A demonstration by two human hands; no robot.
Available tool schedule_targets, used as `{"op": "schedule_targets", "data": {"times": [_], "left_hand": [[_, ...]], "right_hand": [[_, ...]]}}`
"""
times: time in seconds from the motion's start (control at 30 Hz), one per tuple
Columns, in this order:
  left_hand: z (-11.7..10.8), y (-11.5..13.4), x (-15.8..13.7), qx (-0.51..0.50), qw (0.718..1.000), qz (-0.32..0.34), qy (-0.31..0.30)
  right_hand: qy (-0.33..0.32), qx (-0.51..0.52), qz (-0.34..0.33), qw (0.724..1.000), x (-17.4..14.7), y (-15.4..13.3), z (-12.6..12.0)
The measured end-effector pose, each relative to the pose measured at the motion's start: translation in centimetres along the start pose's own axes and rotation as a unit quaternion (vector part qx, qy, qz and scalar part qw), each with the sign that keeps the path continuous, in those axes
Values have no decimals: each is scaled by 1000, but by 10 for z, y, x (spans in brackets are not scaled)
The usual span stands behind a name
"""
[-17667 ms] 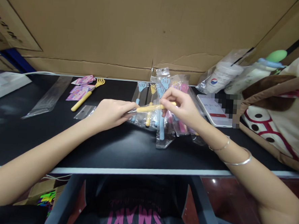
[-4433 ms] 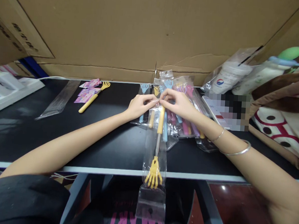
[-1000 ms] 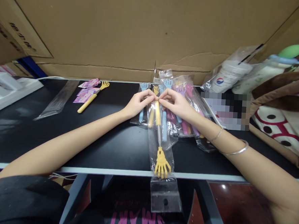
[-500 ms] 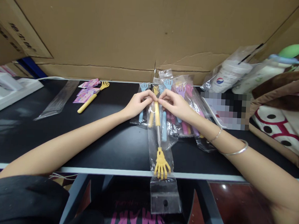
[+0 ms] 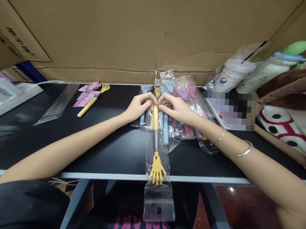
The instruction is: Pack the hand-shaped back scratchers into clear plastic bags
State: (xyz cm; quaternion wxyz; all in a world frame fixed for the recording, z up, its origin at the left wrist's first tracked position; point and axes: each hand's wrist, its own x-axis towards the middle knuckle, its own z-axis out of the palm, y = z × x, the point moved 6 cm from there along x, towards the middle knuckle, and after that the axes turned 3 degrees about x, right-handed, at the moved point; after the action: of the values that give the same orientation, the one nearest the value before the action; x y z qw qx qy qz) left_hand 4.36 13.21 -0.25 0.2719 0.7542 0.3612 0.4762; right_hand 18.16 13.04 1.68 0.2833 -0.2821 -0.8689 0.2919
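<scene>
A yellow back scratcher [image 5: 155,120] lies inside a clear plastic bag [image 5: 159,206], its claw end toward me. The bag's flap with a round hole hangs over the table edge. My left hand [image 5: 141,106] and my right hand [image 5: 174,109] meet at the bag's far end, by the handle tip. Both are closed in a pinch on the bag, fingertips nearly touching. Just beyond and beneath my hands lie several bagged back scratchers in blue, purple, pink and yellow, such as a blue one [image 5: 166,129].
At the left lie an unbagged yellow back scratcher [image 5: 87,107], pink cards [image 5: 83,98] and a flat clear bag [image 5: 57,103]. A white tray [image 5: 14,99] sits far left. On the right are a phone [image 5: 221,115], a bagged cup [image 5: 234,76], a bottle [image 5: 277,65] and a cloth bag [image 5: 284,126].
The bagged yellow back scratcher has swung a little left at its claw end and hangs straighter. Both hands keep their pinch on the bag's far end. The view has shifted slightly.
</scene>
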Motion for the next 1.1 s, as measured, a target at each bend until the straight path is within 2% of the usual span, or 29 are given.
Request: {"op": "schedule_targets", "data": {"times": [0.53,0.67,0.8,0.93,1.1], "left_hand": [[-11,5,7,-17,999,-13,44],[-31,4,18,-26,996,-38,75],[-53,3,27,-32,994,-73,77],[-74,2,32,9,993,-80,87],[-92,-15,33,91,984,-111,103]], "right_hand": [[-1,-28,1,1000,1,0,0],[-15,-31,-4,999,2,0,1],[-26,-40,2,999,1,1,3],[-31,-50,6,998,0,1,3],[-32,-58,7,998,-1,0,4]]}}
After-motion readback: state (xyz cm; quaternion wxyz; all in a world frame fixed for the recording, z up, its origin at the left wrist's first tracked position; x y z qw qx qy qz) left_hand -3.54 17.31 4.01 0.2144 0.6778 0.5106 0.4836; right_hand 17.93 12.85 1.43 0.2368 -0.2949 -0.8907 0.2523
